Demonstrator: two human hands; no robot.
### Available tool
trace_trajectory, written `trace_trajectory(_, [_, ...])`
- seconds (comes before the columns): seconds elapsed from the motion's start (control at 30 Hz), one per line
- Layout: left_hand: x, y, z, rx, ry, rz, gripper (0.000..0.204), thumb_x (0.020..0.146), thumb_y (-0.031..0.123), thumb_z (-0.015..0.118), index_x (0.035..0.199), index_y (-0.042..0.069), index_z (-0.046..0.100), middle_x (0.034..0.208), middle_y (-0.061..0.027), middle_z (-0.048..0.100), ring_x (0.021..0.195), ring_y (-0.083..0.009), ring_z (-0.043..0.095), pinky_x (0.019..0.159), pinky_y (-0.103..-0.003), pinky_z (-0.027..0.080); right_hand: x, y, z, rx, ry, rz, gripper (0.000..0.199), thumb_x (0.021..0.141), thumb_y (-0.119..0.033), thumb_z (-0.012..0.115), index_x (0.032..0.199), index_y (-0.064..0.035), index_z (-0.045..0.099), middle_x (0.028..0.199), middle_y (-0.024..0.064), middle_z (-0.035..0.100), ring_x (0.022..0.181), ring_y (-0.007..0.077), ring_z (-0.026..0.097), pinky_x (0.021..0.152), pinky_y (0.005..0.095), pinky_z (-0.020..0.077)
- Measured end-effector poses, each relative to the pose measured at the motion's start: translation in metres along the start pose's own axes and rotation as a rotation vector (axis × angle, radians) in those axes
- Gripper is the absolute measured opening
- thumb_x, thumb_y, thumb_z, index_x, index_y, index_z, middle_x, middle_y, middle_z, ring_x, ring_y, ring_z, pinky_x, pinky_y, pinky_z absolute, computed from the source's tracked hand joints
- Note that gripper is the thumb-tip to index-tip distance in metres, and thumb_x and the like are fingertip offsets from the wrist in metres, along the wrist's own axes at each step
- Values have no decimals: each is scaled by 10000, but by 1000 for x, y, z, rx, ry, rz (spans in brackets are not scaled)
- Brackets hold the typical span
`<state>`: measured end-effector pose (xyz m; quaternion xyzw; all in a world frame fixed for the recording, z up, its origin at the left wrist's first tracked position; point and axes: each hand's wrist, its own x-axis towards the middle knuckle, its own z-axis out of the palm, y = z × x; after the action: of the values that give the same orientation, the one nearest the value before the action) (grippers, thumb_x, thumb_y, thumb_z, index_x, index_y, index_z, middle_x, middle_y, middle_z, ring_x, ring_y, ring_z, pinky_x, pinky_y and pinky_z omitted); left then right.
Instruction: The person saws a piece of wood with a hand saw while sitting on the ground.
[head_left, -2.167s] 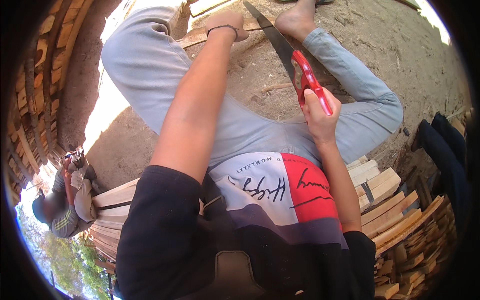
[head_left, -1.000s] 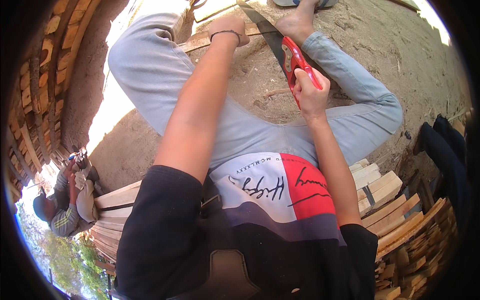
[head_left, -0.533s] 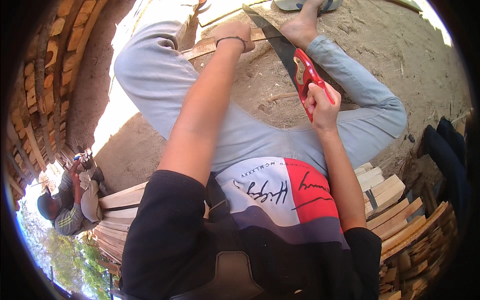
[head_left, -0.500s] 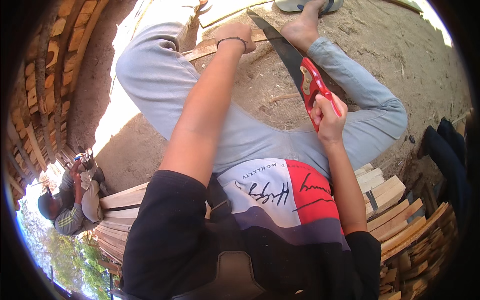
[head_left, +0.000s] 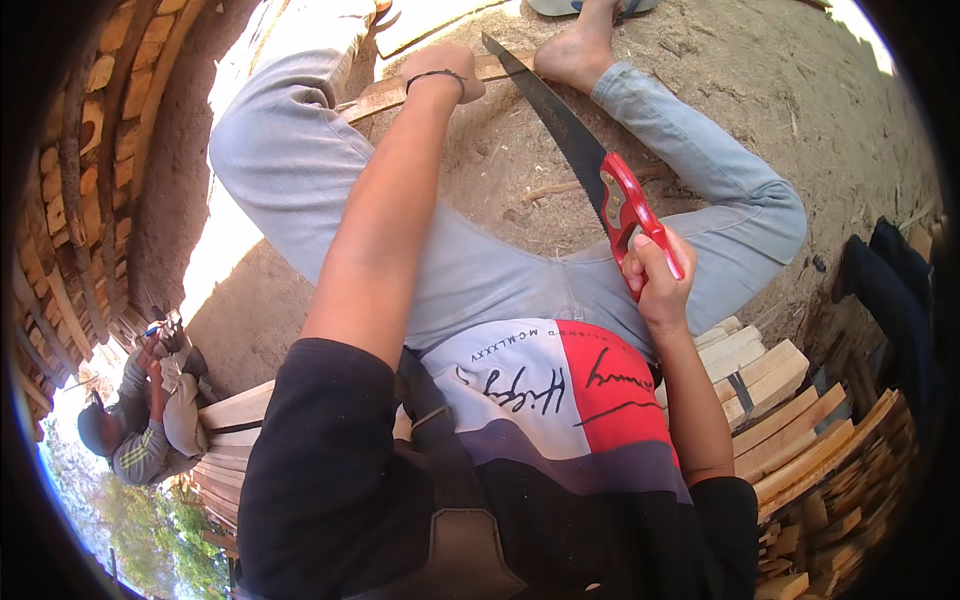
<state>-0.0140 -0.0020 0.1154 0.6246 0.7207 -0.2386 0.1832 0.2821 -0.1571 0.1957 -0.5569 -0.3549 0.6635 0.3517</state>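
My right hand (head_left: 660,283) is wrapped round the red handle of a handsaw (head_left: 570,125). Its long dark toothed blade slants away to the far left, with the tip near a narrow wooden strip (head_left: 385,98). That strip lies across the ground between my legs. At the far end of my outstretched left arm, my left hand (head_left: 445,72) is closed over the strip, just left of the blade; its fingertips are hidden. My bare foot (head_left: 575,62) is at the strip's right end. Whether the teeth touch the wood, I cannot tell.
Stacked timber (head_left: 765,380) stands behind me at right, and more boards (head_left: 238,425) lie at left. A wall of piled wood (head_left: 75,200) runs along the left edge. Another person (head_left: 150,420) sits at far left. Dark cloth (head_left: 890,285) lies at right; a sandal (head_left: 590,8) is beyond my foot.
The handsaw has been drawn back toward me and a little right, my right hand moving with it. My left hand keeps its place on the strip. The whole view has shifted slightly.
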Motion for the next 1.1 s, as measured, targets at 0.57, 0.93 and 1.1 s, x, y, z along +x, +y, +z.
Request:
trace_trajectory(0.57, [-2, -5, 2, -31, -36, -32, 325, 776, 236, 608, 1051, 107, 724, 1060, -107, 714, 958, -272, 695, 815, -414, 568, 14, -5, 36, -107, -12, -38, 195, 895, -149, 631, 743, -36, 585, 583, -34, 501, 499, 37, 436, 453, 225, 318])
trace_trajectory(0.93, [-2, 4, -23, -627, 343, -111, 404, 752, 332, 633, 1041, 50, 657, 984, -178, 702, 929, -317, 683, 808, -425, 542, -50, -28, -37, -4, 79, -360, 216, 901, -162, 547, 753, -19, 481, 574, 32, 445, 456, 96, 390, 441, 254, 317])
trace_trajectory(1.1, [-10, 20, -64, -938, 872, 293, 213, 766, 96, 596, 960, 9, 609, 932, -137, 622, 874, -284, 618, 818, -357, 498, -46, -45, -35, 165, 214, -506, 224, 890, -193, 556, 751, -38, 473, 606, 38, 433, 445, 113, 385, 449, 256, 328])
